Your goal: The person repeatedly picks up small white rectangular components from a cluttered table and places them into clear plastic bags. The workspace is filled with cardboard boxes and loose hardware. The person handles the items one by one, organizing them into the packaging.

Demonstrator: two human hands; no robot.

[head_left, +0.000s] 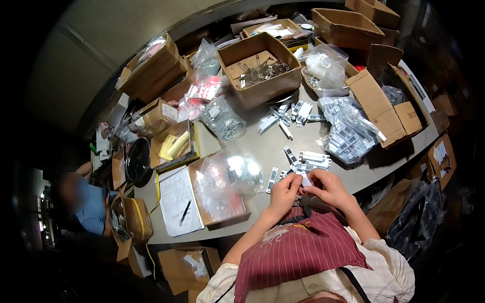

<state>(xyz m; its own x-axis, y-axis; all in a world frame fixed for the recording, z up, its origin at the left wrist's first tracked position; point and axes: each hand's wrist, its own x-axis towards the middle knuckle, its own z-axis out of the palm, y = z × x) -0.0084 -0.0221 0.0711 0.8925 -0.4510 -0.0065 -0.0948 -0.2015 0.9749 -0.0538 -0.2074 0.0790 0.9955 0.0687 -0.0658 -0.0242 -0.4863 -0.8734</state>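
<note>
A pen [185, 212] lay on the notepad [173, 204], left of a box [227, 220]. Parts [315, 158] lay right of that box, a bag [348, 137] behind them, left of a carton [373, 99].

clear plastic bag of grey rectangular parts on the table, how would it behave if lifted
The clear plastic bag of grey rectangular parts would probably sag, since its thin film looks wrinkled. It may feel fairly heavy, being packed with many pieces. Its contents would likely shift, as they lie at mixed angles.
</note>
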